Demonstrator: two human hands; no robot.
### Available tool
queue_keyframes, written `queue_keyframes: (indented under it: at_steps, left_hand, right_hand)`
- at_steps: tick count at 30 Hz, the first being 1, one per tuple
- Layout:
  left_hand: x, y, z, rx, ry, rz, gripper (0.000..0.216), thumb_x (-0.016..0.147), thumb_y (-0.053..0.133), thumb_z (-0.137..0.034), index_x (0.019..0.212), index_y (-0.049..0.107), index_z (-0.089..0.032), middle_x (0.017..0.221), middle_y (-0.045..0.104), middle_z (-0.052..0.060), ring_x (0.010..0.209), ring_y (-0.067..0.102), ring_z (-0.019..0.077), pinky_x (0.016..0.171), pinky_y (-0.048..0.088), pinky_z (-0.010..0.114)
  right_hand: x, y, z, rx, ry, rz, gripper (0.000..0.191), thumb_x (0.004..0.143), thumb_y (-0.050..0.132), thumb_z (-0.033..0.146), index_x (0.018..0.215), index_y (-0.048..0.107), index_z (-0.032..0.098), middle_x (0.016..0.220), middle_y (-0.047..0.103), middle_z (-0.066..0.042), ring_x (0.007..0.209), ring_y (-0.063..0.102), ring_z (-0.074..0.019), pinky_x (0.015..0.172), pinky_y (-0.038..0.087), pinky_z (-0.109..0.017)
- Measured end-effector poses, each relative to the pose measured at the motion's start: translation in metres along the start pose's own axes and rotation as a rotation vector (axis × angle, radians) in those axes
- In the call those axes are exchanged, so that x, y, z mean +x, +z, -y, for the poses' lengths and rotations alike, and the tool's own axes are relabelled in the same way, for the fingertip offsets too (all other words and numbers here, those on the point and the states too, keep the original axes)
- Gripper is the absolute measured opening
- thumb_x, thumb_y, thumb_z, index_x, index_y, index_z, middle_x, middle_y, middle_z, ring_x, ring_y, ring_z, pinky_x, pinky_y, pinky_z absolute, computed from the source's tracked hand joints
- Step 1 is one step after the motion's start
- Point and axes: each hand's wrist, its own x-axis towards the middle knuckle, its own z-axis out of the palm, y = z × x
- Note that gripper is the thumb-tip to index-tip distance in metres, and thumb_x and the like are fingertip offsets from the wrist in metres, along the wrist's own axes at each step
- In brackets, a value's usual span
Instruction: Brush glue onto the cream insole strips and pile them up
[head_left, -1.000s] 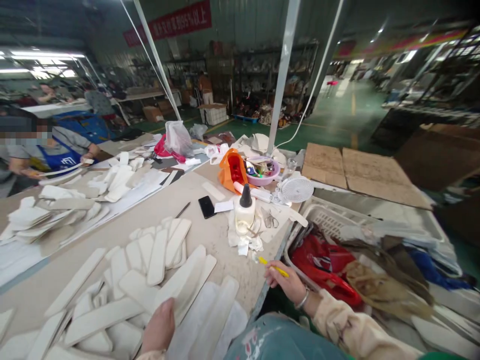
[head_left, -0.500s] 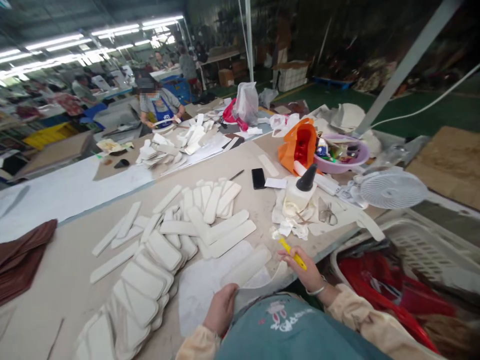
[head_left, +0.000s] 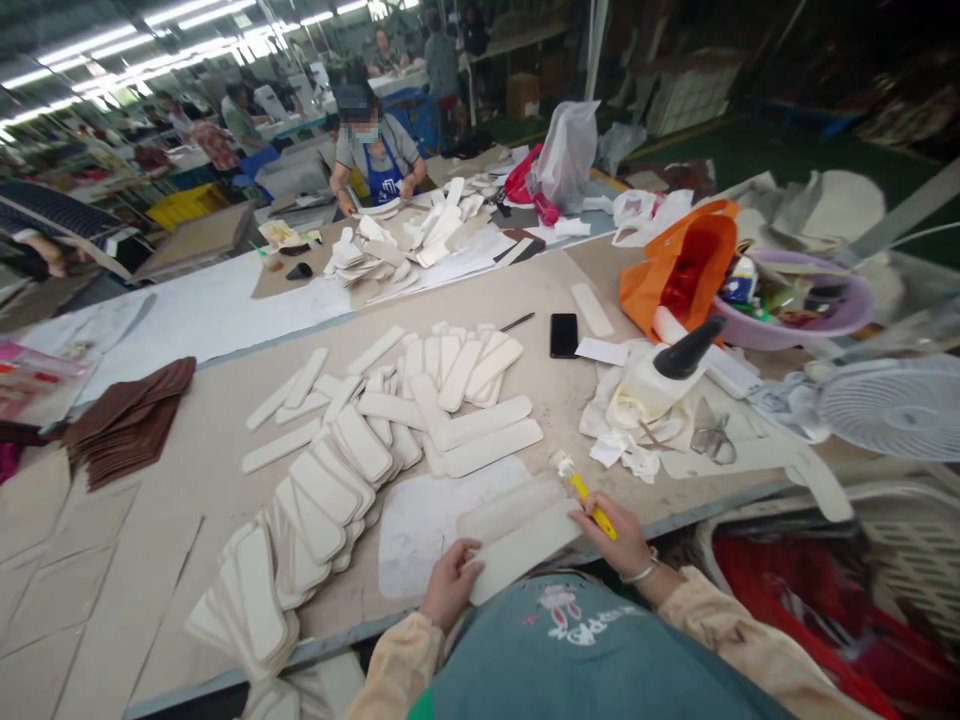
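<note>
Nearest the wearer, the left hand (head_left: 452,583) pinches the left end of a pale strip (head_left: 525,550); at its right end the right hand (head_left: 616,537) grips a yellow-handled brush (head_left: 579,487). Judged step: setting the strip for brushing, which calls for a steady left hold and bristles laid to its face. Beyond the strip, rightward, stands a black-nozzled bottle (head_left: 643,392).

No wording can be read with certainty. Your teal apron (head_left: 517,660) carries pale lettering (head_left: 600,625) beside a rabbit print (head_left: 562,605), too creased and blurred for you to spell out; the white mark (head_left: 389,189) on the co-worker's blue apron (head_left: 379,165) is too small.
</note>
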Motion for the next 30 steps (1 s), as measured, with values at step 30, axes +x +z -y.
queue_keyframes:
  at_steps: [30]
  left_hand:
    - [0.068,-0.015,0.027,0.500,-0.241,-0.330,0.019,0.073,0.054,-0.023,0.091,0.054,-0.017,0.069,0.063,-0.001,0.069,0.060,0.0125,0.066,0.040,0.023]
  right_hand:
    - [0.045,0.047,-0.048,-0.509,-0.190,-0.029,0.014,0.084,0.045,0.031,0.075,0.050,0.021,0.071,0.055,-0.004,0.070,0.053,-0.0198,0.062,0.041,-0.029]
